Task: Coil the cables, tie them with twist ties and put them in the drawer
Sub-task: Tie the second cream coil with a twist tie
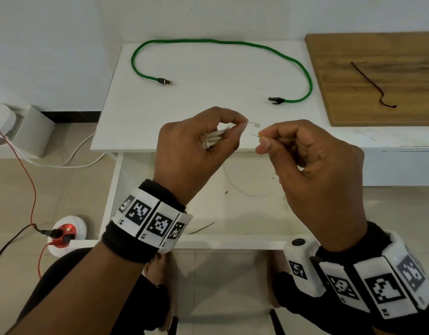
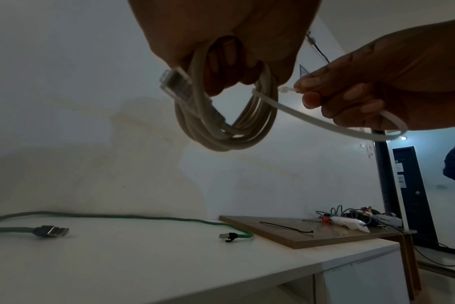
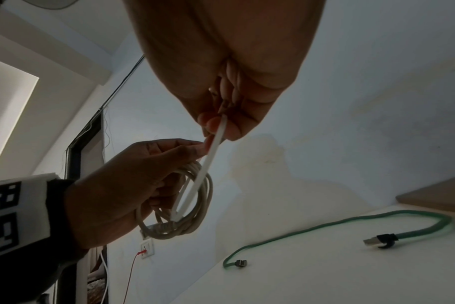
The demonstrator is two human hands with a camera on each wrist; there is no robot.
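Observation:
My left hand grips a coiled white cable above the front edge of the white table. Thumb and forefinger also pinch the head of a white tie. In the left wrist view the tie passes round the coil, and a clear plug sticks out beside it. My right hand pinches the tie's tail just right of the head. In the right wrist view the strap runs down to the coil. A green cable lies uncoiled on the table behind.
A wooden board lies at the back right with a dark tie on it. A white cabinet front sits under the table's right end. On the floor at the left are a round power socket and loose wires.

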